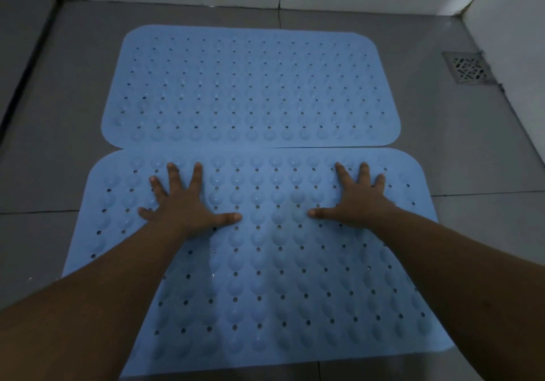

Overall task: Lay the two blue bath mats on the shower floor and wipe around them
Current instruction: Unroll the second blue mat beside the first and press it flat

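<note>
- The step in hand appears to be pressing the near bath mat point(259, 262) flat so that it grips the shower floor point(59, 150); both blue mats already lie on the grey tiles.
- To do it well, the person would press firmly from the middle outward toward 3 and 9 o'clock, seating the mat without pushing it over the seam.
- The far bath mat point(250, 88) lies at 12 o'clock from the near one, their long edges touching or just overlapping; the dim light makes that hard to tell.
- The left hand point(182, 206) lies palm down on the near mat, fingers spread wide and gripping nothing, thumb toward 3 o'clock.
- The right hand point(354, 203) mirrors it, flat and splayed, thumb toward 9 o'clock; both forearms reach straight ahead.
- A floor drain point(469, 69) sits at 2 o'clock, clear of the mats.
- No cloth is visible, so wiping looks not yet begun.
</note>
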